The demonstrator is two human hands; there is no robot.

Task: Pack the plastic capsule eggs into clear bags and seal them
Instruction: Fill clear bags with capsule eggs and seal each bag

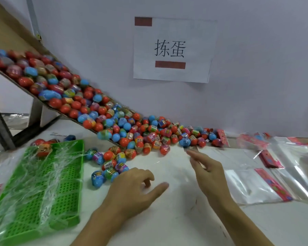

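Observation:
Several red, blue and multicoloured capsule eggs [146,137] spill from a slanted cardboard chute [48,105] onto the white table [167,219]. A small cluster of eggs [110,167] lies just left of my left hand [132,190]. That hand hovers palm down, its fingers loosely curled with the index stretched out, and holds nothing. My right hand [208,174] reaches toward the pile with straight fingers and nothing gripped. Flat clear bags with red header strips [256,185] lie to its right.
A green perforated tray [43,185] covered with crinkled clear film sits at the left, with an egg or two at its far end. More clear bags [295,157] are spread at the far right. A paper sign [172,48] hangs on the wall behind.

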